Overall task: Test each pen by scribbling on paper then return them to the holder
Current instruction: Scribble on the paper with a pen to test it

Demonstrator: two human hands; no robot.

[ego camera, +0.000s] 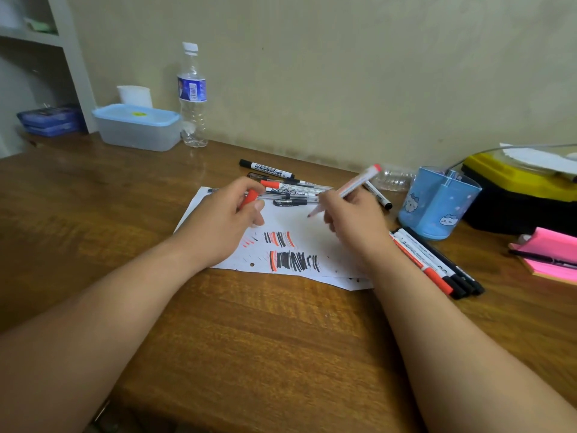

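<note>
The step in hand looked like the testing of one more pen. The right hand [352,220] held a thin white marker pen with a red end [352,184], with its fingers curled round it like for writing. The pen leaned up and to the right, and its red tip pointed down at the white sheet of paper [296,223] on the brown wooden bench [249,323]. The left hand [224,220] lay on the left part of the paper, its fingers curled round a small red pen cap [249,197]. The paper already had red and black scribbles on its near part. The next move would likely be to rub the tip on a bare bit of paper, push the cap back on, then drop the pen in the blue plastic pen holder with cat faces [437,204], which stood to the right. A loose pile of pens [293,190] lay at the far edge of the paper, and a neat row of marker pens [437,264] lay near the holder. It was hard to tell if the tip touched the paper. Most of the cap was hidden by fingers. The inside of the holder could not be made out.
</note>
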